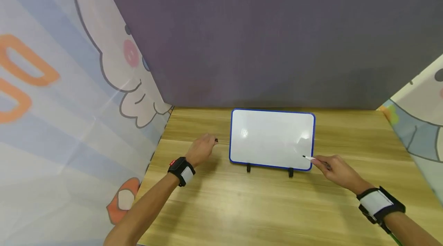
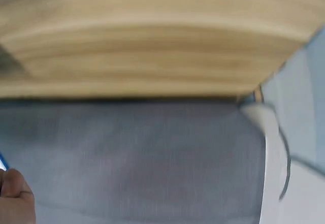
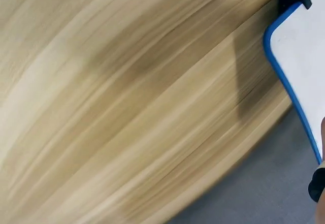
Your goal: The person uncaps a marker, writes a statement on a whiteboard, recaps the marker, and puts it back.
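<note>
A white marker [image 1: 309, 158] with a bare black tip is pinched in my right hand [image 1: 338, 171]. Its tip overlaps the lower right of a blue-framed whiteboard [image 1: 268, 138] in the head view; the board is blank and stands on small black feet [image 1: 290, 172]. The marker's dark rear end [image 3: 317, 185] shows at the edge of the right wrist view. Left of the board, my left hand [image 1: 200, 150] pinches a small black cap [image 1: 216, 140] between its fingertips. Only part of that hand [image 2: 18, 198] enters the left wrist view, where the cap is hidden.
A wood-grain table [image 1: 221, 207] lies beneath both hands. A dark grey panel [image 1: 270, 38] rises along its back edge. Cartoon-printed sheets [image 1: 69, 142] stand at the left and right sides. Each wrist wears a black strap [image 1: 378, 203].
</note>
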Tool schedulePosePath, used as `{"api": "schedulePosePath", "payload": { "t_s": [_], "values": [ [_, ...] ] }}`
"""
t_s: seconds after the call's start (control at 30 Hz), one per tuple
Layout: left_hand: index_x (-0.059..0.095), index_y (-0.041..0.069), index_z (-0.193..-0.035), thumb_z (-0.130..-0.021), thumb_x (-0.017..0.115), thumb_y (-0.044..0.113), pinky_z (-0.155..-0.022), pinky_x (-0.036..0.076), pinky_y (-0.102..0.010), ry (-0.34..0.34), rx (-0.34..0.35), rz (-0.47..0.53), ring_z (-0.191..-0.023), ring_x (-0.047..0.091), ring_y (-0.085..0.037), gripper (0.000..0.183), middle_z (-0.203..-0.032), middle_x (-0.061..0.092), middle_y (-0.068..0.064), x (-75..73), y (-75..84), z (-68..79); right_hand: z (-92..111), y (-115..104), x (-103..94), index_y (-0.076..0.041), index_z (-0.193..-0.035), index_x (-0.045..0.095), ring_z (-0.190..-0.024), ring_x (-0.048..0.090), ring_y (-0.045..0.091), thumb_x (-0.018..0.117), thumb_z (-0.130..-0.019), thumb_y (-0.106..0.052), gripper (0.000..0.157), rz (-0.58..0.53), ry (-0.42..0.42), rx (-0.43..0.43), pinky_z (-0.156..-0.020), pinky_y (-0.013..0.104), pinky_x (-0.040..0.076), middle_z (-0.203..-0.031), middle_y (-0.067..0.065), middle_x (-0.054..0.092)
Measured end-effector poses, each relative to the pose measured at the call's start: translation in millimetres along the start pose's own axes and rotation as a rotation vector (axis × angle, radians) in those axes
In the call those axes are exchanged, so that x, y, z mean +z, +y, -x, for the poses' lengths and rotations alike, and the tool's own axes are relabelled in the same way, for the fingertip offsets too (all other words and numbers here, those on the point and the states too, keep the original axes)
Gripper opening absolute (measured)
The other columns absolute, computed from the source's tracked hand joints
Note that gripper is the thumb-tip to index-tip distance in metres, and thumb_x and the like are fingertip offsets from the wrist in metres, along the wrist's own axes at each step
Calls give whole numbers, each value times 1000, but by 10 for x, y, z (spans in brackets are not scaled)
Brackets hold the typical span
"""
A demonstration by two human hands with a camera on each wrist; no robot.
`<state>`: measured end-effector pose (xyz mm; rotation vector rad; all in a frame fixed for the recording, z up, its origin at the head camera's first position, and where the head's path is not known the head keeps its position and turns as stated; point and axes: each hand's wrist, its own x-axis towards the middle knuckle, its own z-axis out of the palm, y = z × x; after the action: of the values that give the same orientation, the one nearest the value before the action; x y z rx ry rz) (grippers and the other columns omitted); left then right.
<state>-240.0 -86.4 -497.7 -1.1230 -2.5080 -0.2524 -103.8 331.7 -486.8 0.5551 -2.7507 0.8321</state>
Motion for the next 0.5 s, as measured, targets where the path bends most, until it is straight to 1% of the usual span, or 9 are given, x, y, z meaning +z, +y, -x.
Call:
{"api": "schedulePosePath", "payload": {
  "t_s": [0.07, 0.13, 0.17, 0.2, 0.23, 0.3, 0.37, 0.43, 0.5],
  "values": [
    [52, 6, -85, -96, 50, 17, -59, 41, -27, -5, 7, 24, -66, 49, -16, 15, -72, 55, -2, 72, -99, 58, 16, 47, 3, -3, -86, 67, -47, 22, -9, 59, -89, -7, 10, -4, -11, 11, -40, 12, 26, -57, -17, 30],
    [53, 4, -89, -97, 47, 16, -64, 44, -28, -26, -7, 47, -72, 51, -17, 15, -77, 56, -4, 178, -117, 89, -3, 65, 49, 3, -96, 69, -48, 26, -9, 59, -90, -9, 17, -22, -14, -11, -41, 12, 29, -57, -17, 34],
    [54, 4, -91, -98, 45, 16, -67, 44, -28, -35, -31, 59, -75, 52, -17, 16, -80, 57, -5, 227, -111, 108, -13, 62, 77, 5, -100, 68, -48, 27, -10, 60, -89, -8, 19, -28, -2, -26, -42, 11, 30, -57, -17, 35],
    [54, 2, -93, -98, 44, 15, -70, 45, -29, -47, -67, 71, -78, 53, -18, 17, -83, 57, -6, 270, -97, 123, -23, 54, 104, 6, -101, 68, -49, 29, -10, 62, -87, -7, 20, -28, 17, -36, -42, 10, 30, -57, -18, 36],
    [54, 1, -95, -98, 44, 13, -73, 46, -30, -63, -117, 77, -81, 54, -19, 16, -85, 57, -7, 311, -79, 135, -34, 47, 133, 4, -99, 69, -49, 30, -10, 63, -86, -6, 18, -24, 39, -43, -42, 9, 30, -57, -18, 37],
    [55, -1, -100, -97, 44, 10, -78, 48, -33, -120, -231, 117, -88, 55, -22, 15, -92, 57, -10, 363, -48, 143, -55, 23, 177, 2, -95, 70, -50, 32, -10, 66, -83, -4, 14, -12, 89, -61, -43, 8, 30, -57, -18, 39],
    [54, -3, -106, -96, 45, 6, -79, 49, -34, -174, -328, 176, -90, 56, -23, 16, -98, 55, -13, 412, -29, 138, -75, 14, 218, 0, -94, 71, -51, 34, -9, 66, -82, -3, 13, -6, 116, -68, -45, 7, 31, -58, -18, 41],
    [54, -5, -110, -94, 47, 5, -77, 51, -34, -212, -401, 226, -90, 58, -25, 20, -102, 53, -16, 457, -22, 117, -89, 4, 240, -1, -94, 71, -53, 36, -9, 66, -83, -5, 13, -10, 119, -65, -46, 7, 32, -59, -17, 43],
    [55, -5, -112, -93, 49, 7, -75, 52, -36, -223, -455, 264, -87, 60, -27, 23, -104, 52, -17, 488, -14, 85, -96, -2, 254, -1, -94, 71, -54, 38, -8, 65, -84, -6, 13, -14, 115, -60, -48, 8, 34, -60, -17, 44]
  ]
}}
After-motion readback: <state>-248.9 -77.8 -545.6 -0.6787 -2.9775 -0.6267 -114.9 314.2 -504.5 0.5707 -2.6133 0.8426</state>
